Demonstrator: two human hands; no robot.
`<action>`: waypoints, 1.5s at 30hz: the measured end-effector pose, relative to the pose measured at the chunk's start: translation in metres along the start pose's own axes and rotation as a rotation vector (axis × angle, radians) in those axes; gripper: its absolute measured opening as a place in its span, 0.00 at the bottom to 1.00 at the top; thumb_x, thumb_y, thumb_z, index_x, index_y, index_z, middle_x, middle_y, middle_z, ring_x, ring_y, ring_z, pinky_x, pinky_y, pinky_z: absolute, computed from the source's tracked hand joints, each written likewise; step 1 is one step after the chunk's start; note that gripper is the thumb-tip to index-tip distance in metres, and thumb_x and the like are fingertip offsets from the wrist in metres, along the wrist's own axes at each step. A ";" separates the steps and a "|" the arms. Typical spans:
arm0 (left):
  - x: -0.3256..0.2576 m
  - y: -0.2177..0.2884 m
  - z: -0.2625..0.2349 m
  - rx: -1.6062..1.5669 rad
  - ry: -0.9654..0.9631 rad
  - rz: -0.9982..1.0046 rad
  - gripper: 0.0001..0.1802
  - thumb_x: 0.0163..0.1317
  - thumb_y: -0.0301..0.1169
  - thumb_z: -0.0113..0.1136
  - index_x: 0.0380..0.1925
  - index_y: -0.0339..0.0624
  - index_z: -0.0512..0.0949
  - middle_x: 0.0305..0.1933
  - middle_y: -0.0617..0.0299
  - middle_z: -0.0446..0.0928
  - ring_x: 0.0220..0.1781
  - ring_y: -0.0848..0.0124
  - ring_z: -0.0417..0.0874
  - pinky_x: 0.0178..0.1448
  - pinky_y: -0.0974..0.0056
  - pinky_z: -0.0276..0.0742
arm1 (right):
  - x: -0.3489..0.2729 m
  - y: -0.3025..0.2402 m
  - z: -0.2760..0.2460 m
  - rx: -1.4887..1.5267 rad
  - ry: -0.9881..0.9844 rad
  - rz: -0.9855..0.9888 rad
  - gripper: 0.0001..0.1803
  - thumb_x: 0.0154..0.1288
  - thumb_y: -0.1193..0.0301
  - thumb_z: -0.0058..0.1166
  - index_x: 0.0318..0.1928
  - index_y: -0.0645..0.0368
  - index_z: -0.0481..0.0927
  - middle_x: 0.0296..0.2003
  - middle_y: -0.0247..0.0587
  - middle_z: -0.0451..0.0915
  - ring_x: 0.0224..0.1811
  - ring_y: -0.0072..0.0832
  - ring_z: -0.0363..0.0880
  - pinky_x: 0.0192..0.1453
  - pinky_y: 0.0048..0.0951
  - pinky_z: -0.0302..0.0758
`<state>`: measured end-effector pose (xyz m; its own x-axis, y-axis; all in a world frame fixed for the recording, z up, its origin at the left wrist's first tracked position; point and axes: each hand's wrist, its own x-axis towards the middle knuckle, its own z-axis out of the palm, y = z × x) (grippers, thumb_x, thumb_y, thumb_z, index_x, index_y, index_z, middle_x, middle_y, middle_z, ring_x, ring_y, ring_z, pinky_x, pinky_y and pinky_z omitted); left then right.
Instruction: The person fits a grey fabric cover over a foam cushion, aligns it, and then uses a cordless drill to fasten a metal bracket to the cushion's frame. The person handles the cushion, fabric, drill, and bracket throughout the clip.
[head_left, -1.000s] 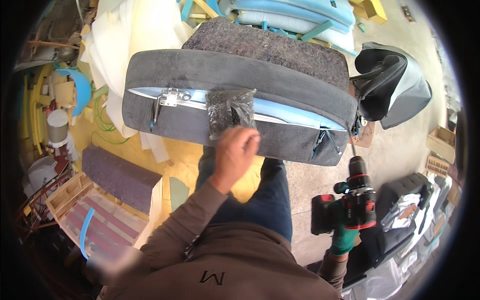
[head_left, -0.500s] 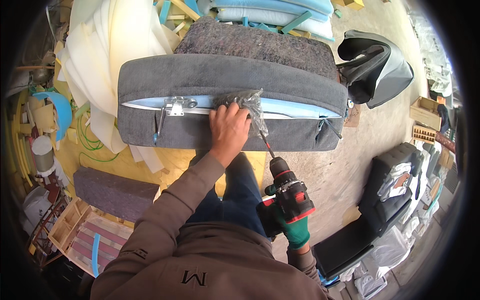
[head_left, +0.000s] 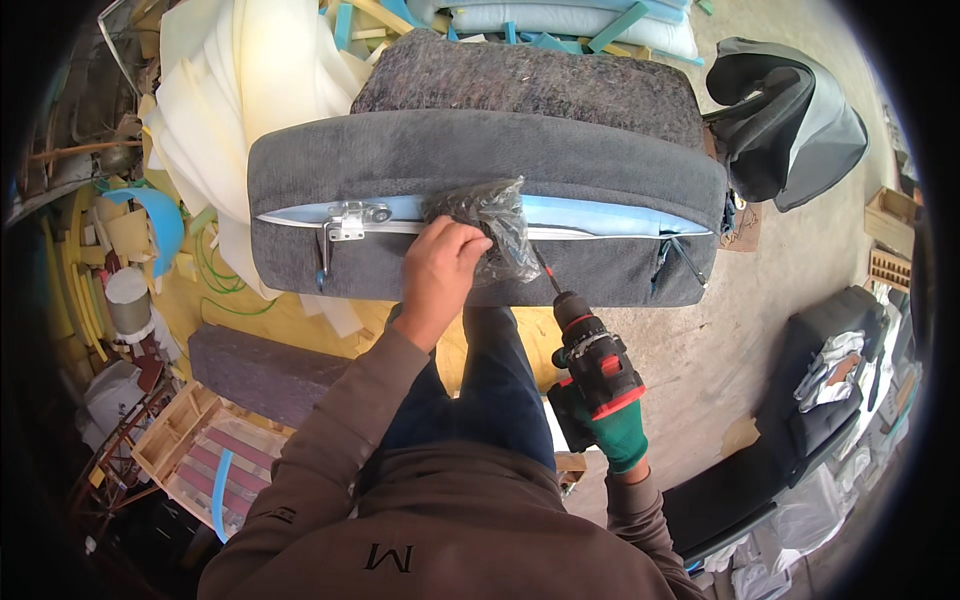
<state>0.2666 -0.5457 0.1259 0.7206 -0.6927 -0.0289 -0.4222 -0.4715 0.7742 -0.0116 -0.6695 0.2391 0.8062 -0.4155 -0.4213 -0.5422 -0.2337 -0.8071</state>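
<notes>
A grey upholstered cushion [head_left: 480, 155] lies before me, its cover parted along a slit that shows blue lining [head_left: 580, 213]. On that slit rests a clear plastic bag [head_left: 505, 215] with small dark pieces inside, which I cannot make out one by one. My bare left hand [head_left: 440, 270] is at the bag's near-left side, thumb and fingertips pinched together; what is between them is too small to tell. In a green glove, my right hand [head_left: 622, 436] grips a black and red cordless drill [head_left: 600, 365], its long bit pointing up beside the bag's right edge.
A metal hinge bracket [head_left: 350, 220] sits on the slit's left part; a metal rod [head_left: 688, 258] sticks out at its right end. Pale foam sheets [head_left: 240, 90] hang at the far left. A wooden frame [head_left: 185, 440] lies lower left, black seat parts [head_left: 770, 440] lower right.
My left hand has drawn back from inside the bag toward me, fingertips now pinched. The drill has shifted slightly right and nearer to me, still in my right hand.
</notes>
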 end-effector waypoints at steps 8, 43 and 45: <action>-0.013 0.002 -0.033 -1.048 -0.297 -0.608 0.08 0.88 0.27 0.64 0.59 0.38 0.82 0.59 0.53 0.92 0.54 0.67 0.94 0.63 0.60 0.92 | -0.012 0.011 0.011 0.414 -0.080 0.117 0.30 0.61 0.71 0.79 0.66 0.54 0.92 0.59 0.47 0.91 0.60 0.50 0.91 0.66 0.51 0.88; -0.004 -0.122 -0.242 -0.904 -0.546 -0.414 0.11 0.91 0.28 0.53 0.59 0.36 0.83 0.53 0.58 0.86 0.50 0.71 0.89 0.59 0.62 0.87 | 0.003 -0.119 0.215 1.577 0.107 0.356 0.30 0.61 0.77 0.67 0.66 0.69 0.83 0.39 0.51 0.88 0.28 0.36 0.84 0.39 0.35 0.83; -0.013 -0.117 -0.241 -1.059 -0.669 -0.455 0.13 0.88 0.26 0.50 0.58 0.35 0.84 0.52 0.57 0.85 0.50 0.69 0.88 0.60 0.60 0.86 | 0.012 -0.119 0.230 1.743 0.084 0.317 0.32 0.64 0.75 0.65 0.70 0.70 0.80 0.43 0.55 0.89 0.26 0.34 0.83 0.35 0.34 0.82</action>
<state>0.4394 -0.3497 0.1878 0.1466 -0.8645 -0.4808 0.6304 -0.2929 0.7189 0.1167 -0.4441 0.2347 0.6871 -0.3077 -0.6582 0.2421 0.9511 -0.1919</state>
